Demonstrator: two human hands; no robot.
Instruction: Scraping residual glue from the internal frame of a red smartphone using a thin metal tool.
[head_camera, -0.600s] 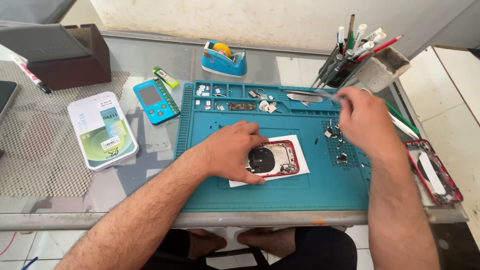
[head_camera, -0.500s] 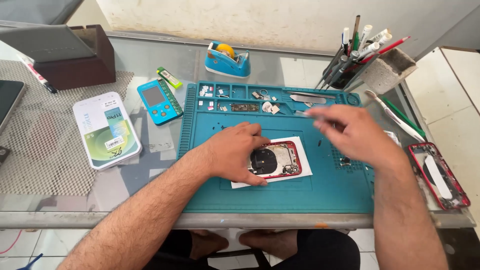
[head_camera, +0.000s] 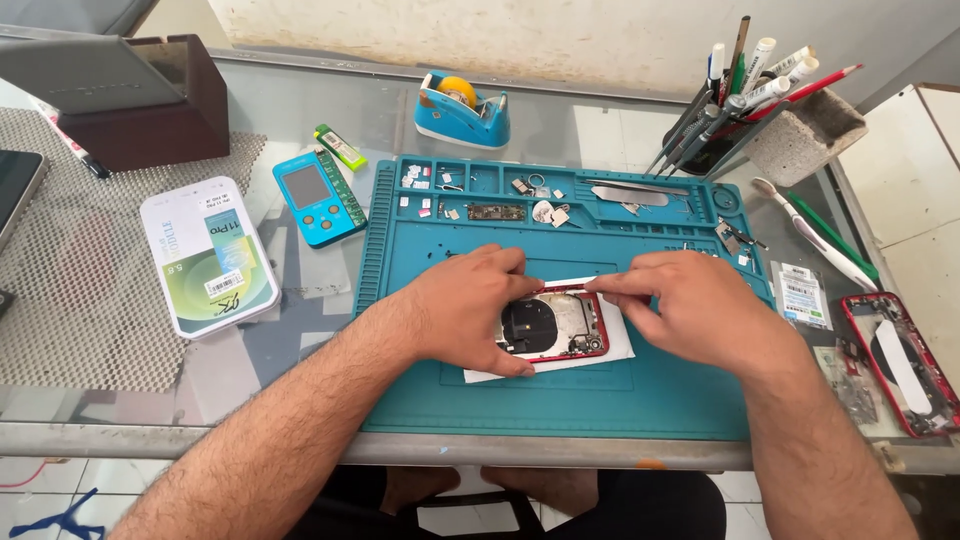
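Note:
An opened red phone housing (head_camera: 556, 324) lies on a white sheet (head_camera: 618, 345) in the middle of a teal repair mat (head_camera: 560, 400). My left hand (head_camera: 465, 305) rests on the housing's left side and holds it down, thumb and fingers framing it. My right hand (head_camera: 690, 305) is at the housing's upper right corner, fingertips pinched together on a small part there; the part itself is too small to make out.
Small screws and parts sit in the mat's top trays (head_camera: 470, 190). A tape dispenser (head_camera: 462, 107) and a pen holder (head_camera: 760, 120) stand behind. A blue handheld tester (head_camera: 318, 197), a white box (head_camera: 207, 255) and a mesh pad lie left; a second red phone frame (head_camera: 900, 360) lies right.
My right hand has come down from the mat's upper right to the housing's top right corner. My left hand has stayed on the housing.

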